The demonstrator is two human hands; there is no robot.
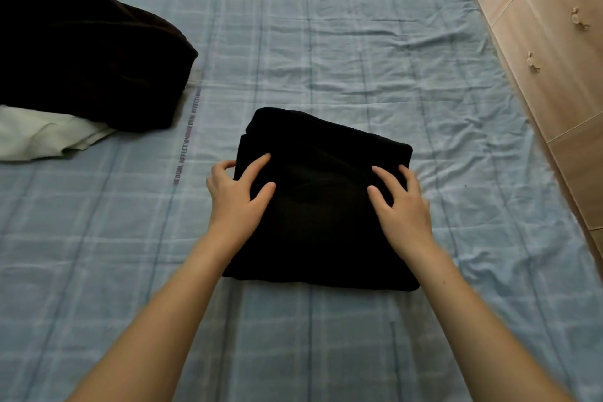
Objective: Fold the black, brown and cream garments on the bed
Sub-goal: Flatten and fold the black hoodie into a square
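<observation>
Head view: the black garment (321, 206) looks folded into a square under both hands. The right hand (403, 209) lies flat and open on it. The left hand (236, 196) rests at its left edge, with some fingers curled there. I cannot tell if it grips. Far left of that hand, the brown garment (91, 55) and the cream garment (39, 137) lie heaped on the bed (326, 42), not folded yet.

The black garment (323, 206) shows solid against a pale blue bed sheet (359, 42) checked in white bands and thin darker blue lines, with purple lettering (187, 143). The brown garment (91, 55) is very dark, the cream garment (36, 137) plain off-white, the wooden cabinet (554, 75) light tan.
</observation>
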